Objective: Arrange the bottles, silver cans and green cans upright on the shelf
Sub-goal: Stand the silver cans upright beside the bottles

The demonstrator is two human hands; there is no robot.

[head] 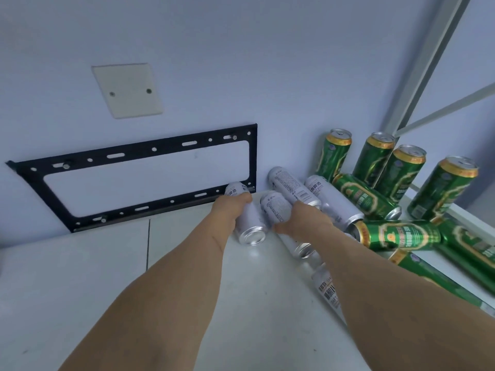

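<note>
Silver cans lie toppled: my left hand wraps one, my right hand clamps its neighbour alongside. I should tip each upright slowly, bases planted flat, clear of the green cans beyond my right.

Silver cylindrical metal cans: brushed, satin-bright aluminium, printed matt-white label panels, base rims mirror-shiny. Green metal cans with gold bands: glossy lacquered finish, strong highlights; bare polished lids. White flat shelf top: smooth, semi-gloss, faintly reflecting the cans. Black perforated metal bracket frame on wall: matt painted. Pale blue wall: smooth, matt. Cream square cover plate: smooth plastic, low sheen.
</note>
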